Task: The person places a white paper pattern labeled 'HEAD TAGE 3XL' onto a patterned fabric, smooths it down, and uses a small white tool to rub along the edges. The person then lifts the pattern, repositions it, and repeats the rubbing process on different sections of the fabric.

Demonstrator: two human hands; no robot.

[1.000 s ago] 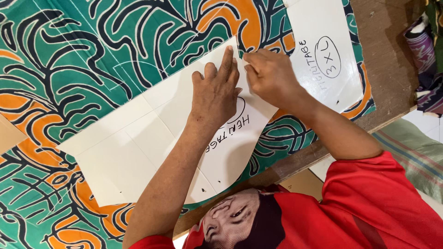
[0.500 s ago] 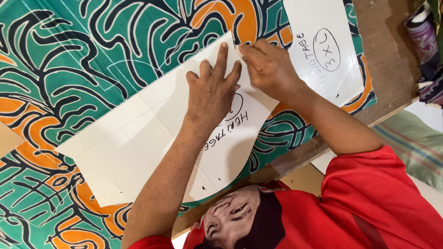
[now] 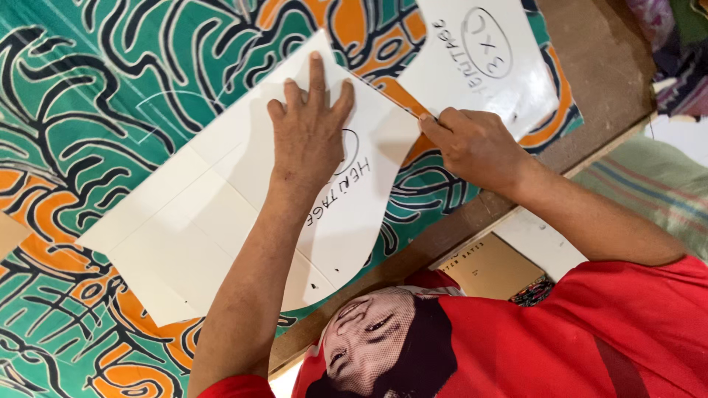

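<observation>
- Pressing flat on the large white paper pattern [image 3: 221, 221], my left hand [image 3: 310, 136] is lying in the upper middle of the frame, its fingers spread apart and pointing toward the top edge, palm down, gripping nothing.
- I am seeing that pattern lying slantwise from the lower left of the frame up to the top centre, with a rounded edge toward the lower middle and fold creases across it.
- My right hand [image 3: 476, 144] is sitting just right of centre, its fingers curled together in a loose fist; the fingertips are touching the pattern's right edge. I cannot tell whether anything thin is pinched in them, since the fingers are hiding whatever might be there.
- The two hands are lying near each other but not touching, with a strip of pattern and cloth between them.
- Under everything, the green, orange and black printed fabric [image 3: 96, 88] is covering the left and centre of the frame, spread flat.
- A second white pattern piece [image 3: 479, 81] is lying at the top right on the same fabric, just above my right hand, apart from the large one.
- The wooden table [image 3: 590, 110] is showing as a bare brown band running along the fabric's right side, from the upper right down toward the bottom centre.
- My red shirt [image 3: 590, 339] is filling the lower right corner.
</observation>
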